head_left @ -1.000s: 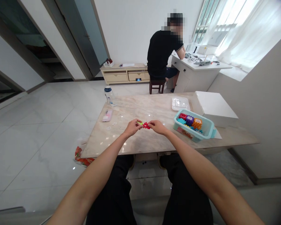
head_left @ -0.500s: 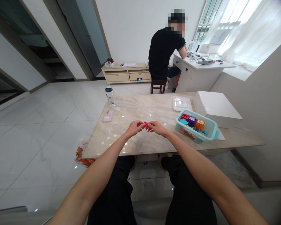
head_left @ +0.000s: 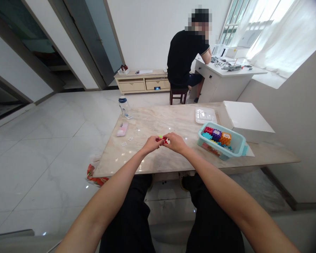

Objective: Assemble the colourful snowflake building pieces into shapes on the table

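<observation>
Over the middle of the marble-look table [head_left: 152, 121], my left hand [head_left: 152, 143] pinches red plastic building pieces [head_left: 165, 140] from the left. My right hand [head_left: 175, 142] is closed on the same red pieces from the other side, its fingers bent over the top. A bit of yellow-green [head_left: 161, 137] shows just behind the red, between the hands. Fingers cover most of the pieces, so their exact shape and how they join are hidden. To the right stands a light-teal tub [head_left: 237, 149] with red, purple, orange and blue interlocking pieces inside.
A water bottle [head_left: 124, 108], a pink packet [head_left: 122, 129] and small white cards [head_left: 124, 144] lie on the left. At the back right are a clear plastic tray [head_left: 205, 115] and a white box [head_left: 249, 117]. Beyond the table, a person [head_left: 185, 56] sits at a white desk [head_left: 223, 72].
My right hand has shifted slightly left and up, closer to my left hand, and its fingers now bend over the red pieces. My left hand has barely moved.
</observation>
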The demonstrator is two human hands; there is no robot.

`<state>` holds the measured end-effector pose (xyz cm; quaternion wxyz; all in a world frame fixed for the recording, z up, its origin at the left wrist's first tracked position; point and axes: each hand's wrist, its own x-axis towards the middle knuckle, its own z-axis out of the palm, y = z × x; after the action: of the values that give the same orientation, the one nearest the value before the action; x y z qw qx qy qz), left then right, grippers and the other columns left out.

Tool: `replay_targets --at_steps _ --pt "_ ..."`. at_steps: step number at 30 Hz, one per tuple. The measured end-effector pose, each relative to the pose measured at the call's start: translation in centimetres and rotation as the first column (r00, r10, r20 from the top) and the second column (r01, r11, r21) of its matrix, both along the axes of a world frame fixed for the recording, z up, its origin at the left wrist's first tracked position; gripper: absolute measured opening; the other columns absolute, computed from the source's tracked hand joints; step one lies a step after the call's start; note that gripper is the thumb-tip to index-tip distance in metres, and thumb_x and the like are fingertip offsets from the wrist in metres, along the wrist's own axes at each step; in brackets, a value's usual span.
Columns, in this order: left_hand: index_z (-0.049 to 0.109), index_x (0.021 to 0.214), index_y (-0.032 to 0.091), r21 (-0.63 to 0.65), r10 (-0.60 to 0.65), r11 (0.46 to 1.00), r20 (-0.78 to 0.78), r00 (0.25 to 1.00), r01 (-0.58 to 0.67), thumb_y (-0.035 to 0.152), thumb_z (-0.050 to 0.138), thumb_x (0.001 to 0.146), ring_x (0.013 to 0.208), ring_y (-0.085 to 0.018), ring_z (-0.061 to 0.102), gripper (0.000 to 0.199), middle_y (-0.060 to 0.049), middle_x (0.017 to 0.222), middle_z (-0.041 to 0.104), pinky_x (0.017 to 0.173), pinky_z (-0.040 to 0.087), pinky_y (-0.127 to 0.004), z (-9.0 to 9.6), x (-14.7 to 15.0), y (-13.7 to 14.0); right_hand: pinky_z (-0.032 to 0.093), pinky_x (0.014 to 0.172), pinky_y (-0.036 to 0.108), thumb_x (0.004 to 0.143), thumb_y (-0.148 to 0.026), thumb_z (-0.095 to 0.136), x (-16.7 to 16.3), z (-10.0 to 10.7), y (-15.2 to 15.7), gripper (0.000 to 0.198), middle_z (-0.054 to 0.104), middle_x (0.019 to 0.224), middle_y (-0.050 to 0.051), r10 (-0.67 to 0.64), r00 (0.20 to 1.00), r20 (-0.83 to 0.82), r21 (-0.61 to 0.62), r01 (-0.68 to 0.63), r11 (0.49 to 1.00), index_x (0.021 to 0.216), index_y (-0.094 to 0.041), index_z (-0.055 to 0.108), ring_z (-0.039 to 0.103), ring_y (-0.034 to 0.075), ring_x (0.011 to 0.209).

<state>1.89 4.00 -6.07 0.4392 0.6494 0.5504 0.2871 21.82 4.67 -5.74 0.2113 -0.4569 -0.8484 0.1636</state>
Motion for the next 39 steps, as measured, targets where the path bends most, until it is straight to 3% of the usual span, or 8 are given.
replay_targets --at_steps 8,13,17,20,23,30,39 --pt "0.078 0.083 0.014 -0.06 -0.027 0.998 0.046 0.999 0.03 0.063 0.075 0.088 0.058 -0.012 0.06 0.049 -0.005 0.078 0.072 0.056 0.048 -0.026 0.6 -0.3 -0.4 0.051 0.095 0.032 0.094 -0.032 0.078 -0.4 0.3 -0.2 0.024 0.077 0.116 0.01 0.041 0.994 0.098 0.024 -0.043 0.999 0.115 -0.021 0.08 0.068 0.026 0.115" --pt "0.081 0.102 0.015 -0.055 -0.042 0.997 0.138 0.989 0.05 0.063 0.076 0.089 0.071 -0.016 0.067 0.05 -0.009 0.093 0.078 0.065 0.056 -0.027 1.0 -0.6 -0.5 0.052 0.088 0.029 0.091 -0.034 0.08 0.0 -0.5 0.5 0.025 0.079 0.109 0.007 -0.066 0.994 -0.083 -0.061 0.062 0.996 0.112 -0.022 0.081 0.071 0.021 0.1" --pt "0.079 0.119 0.017 0.082 -0.029 0.997 0.18 0.983 0.015 0.053 0.084 0.086 0.09 -0.022 0.074 0.05 -0.012 0.107 0.082 0.075 0.06 -0.031 1.2 -0.4 -0.4 0.052 0.083 0.029 0.089 -0.033 0.081 0.5 -1.2 0.9 0.025 0.081 0.103 0.006 -0.077 0.969 -0.236 -0.095 0.056 0.994 0.111 -0.021 0.081 0.073 0.019 0.091" --pt "0.082 0.111 0.018 0.212 -0.043 0.977 0.144 0.989 0.011 0.045 0.085 0.085 0.094 -0.023 0.075 0.038 -0.01 0.106 0.083 0.083 0.06 -0.032 1.5 0.0 -0.5 0.053 0.082 0.029 0.088 -0.032 0.082 0.6 -1.5 1.0 0.027 0.081 0.104 0.006 -0.087 0.954 -0.288 -0.102 0.059 0.993 0.112 -0.02 0.081 0.073 0.019 0.089" --pt "0.084 0.107 0.019 0.265 -0.026 0.964 0.126 0.992 -0.008 0.04 0.085 0.085 0.093 -0.023 0.076 0.031 -0.008 0.101 0.084 0.086 0.06 -0.033 1.8 0.3 -0.6 0.054 0.082 0.03 0.087 -0.033 0.083 0.6 -1.6 1.0 0.029 0.082 0.105 0.006 -0.103 0.951 -0.29 -0.106 0.076 0.992 0.112 -0.02 0.081 0.074 0.02 0.089" --pt "0.086 0.102 0.019 0.277 -0.023 0.961 0.138 0.99 -0.016 0.039 0.084 0.084 0.087 -0.024 0.077 0.027 -0.007 0.096 0.085 0.083 0.061 -0.034 2.0 0.2 -0.7 0.054 0.079 0.029 0.088 -0.037 0.083 0.5 -0.9 0.9 0.025 0.083 0.099 0.005 -0.083 0.951 -0.297 -0.156 0.037 0.987 0.109 -0.022 0.084 0.074 0.02 0.085" --pt "0.083 0.104 0.02 0.274 -0.067 0.961 0.144 0.987 0.025 0.035 0.085 0.082 0.085 -0.022 0.078 0.027 -0.007 0.096 0.084 0.081 0.062 -0.033 2.0 0.0 -0.5 0.053 0.073 0.027 0.091 -0.038 0.08 0.7 -0.2 0.2 0.026 0.084 0.091 0.006 -0.113 0.892 -0.437 -0.374 -0.065 0.925 0.105 -0.018 0.084 0.077 0.021 0.085"
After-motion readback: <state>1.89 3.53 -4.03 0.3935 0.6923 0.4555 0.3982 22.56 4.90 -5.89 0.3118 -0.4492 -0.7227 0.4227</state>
